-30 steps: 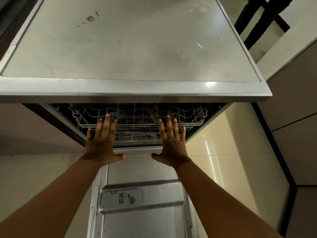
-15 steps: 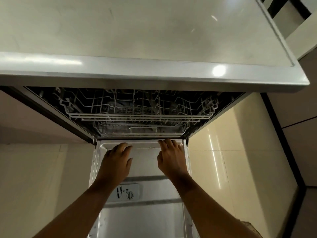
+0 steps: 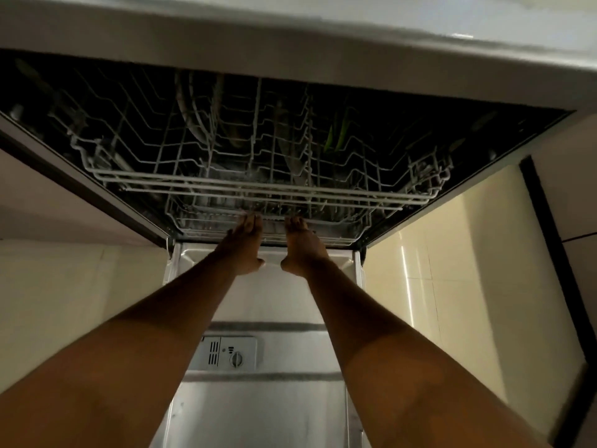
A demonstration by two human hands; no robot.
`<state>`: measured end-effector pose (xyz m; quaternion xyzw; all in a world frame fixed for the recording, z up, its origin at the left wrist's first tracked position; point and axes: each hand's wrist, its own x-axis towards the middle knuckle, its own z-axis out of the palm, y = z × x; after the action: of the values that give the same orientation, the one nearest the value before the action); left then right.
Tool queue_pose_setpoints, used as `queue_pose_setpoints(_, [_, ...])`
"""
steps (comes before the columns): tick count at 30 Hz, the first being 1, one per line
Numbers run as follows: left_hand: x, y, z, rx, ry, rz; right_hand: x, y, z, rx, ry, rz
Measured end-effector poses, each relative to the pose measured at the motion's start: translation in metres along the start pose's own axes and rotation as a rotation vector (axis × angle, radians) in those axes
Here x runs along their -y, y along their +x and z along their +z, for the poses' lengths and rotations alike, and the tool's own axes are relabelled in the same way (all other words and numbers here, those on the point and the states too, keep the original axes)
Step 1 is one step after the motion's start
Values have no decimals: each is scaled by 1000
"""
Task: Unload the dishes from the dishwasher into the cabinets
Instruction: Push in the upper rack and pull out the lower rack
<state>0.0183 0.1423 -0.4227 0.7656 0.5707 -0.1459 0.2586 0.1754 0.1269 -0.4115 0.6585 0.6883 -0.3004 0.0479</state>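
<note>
Dishwasher (image 3: 290,150): open under the worktop (image 3: 290,37); door (image 3: 268,409) folded down flat toward the person.
Upper rack (image 3: 258,185): white wire, pushed inside the tub; dim curved shapes stand among its tines, too dark to name; something green (image 3: 336,134) shows at back right.
Lower rack (image 3: 210,218): wire front edge just above the door hinge; contents cannot be made out.
Left hand (image 3: 247,244): arm stretched forward, fingertips at the lower rack's front edge; whether the grip has closed round the wire cannot be told.
Right hand (image 3: 302,247): same reach, just beside the left, fingertips at the same edge; grip likewise unclear.
Detergent compartment (image 3: 231,352): on the door's inner face, lid closed, between the forearms.
Floor (image 3: 436,260): glossy pale tiles on both sides.
</note>
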Motion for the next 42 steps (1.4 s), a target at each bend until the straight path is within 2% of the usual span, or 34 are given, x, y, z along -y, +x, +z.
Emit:
queue_pose_setpoints(4, [-2, -15, 15, 17, 42, -3, -1, -24, 7, 9, -22, 7])
queue_pose_setpoints(8, [-12, -53, 30, 112, 62, -1, 3, -62, 24, 107, -21, 25])
queue_pose_setpoints(12, [-21, -98, 51, 116, 103, -12, 11, -100, 38, 179, -28, 11])
queue_pose_setpoints(19, [-25, -177, 100, 135, 72, 32, 21, -177, 85, 196, 1, 68])
queue_pose_setpoints(26, [-35, -266, 144, 306, 65, 20, 33, -266, 127, 342, -9, 128])
queue_pose_setpoints(32, [-41, -328, 177, 372, 44, 33, 40, -326, 156, 432, -37, 131])
queue_pose_setpoints(42, [-48, -377, 205, 446, 27, 46, 45, -373, 193, 513, -94, 120])
